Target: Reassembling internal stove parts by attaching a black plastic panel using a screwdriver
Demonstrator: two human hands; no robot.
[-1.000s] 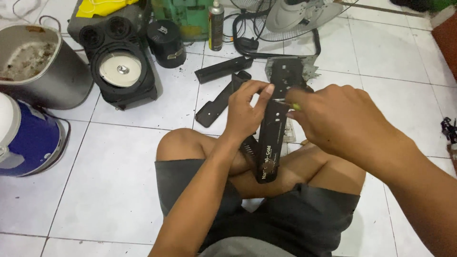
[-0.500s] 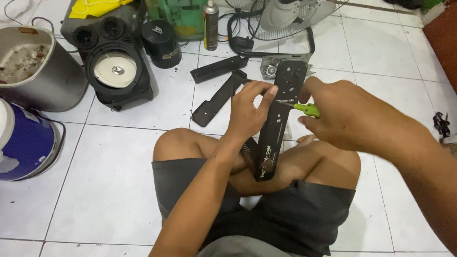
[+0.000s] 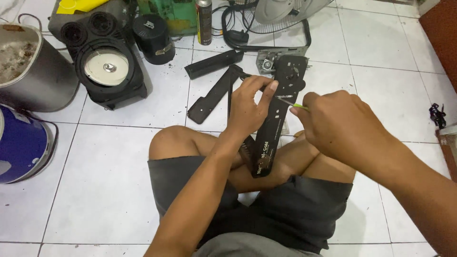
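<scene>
Gripped long black panel (image 3: 278, 116) upright in left hand (image 3: 250, 107), axis toward lap; right hand (image 3: 340, 123) clenched on green-handled screwdriver (image 3: 291, 103) beside it.

panel (image 3: 278, 119): matt black plastic | floor tiles (image 3: 109, 190): glossy white ceramic | pot (image 3: 43, 81): dull grey metal | shorts (image 3: 285, 214): dark cloth

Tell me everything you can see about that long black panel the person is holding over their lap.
The long black panel is a flat, narrow strip, seemingly plastic, pierced by small holes and cut-outs, with pale print near its lower end. It stands tilted, its lower end resting on the crossed legs, its wider top toward the floor fan. The left hand grips its edge; the right hand holds a green-handled screwdriver to its face.
</scene>
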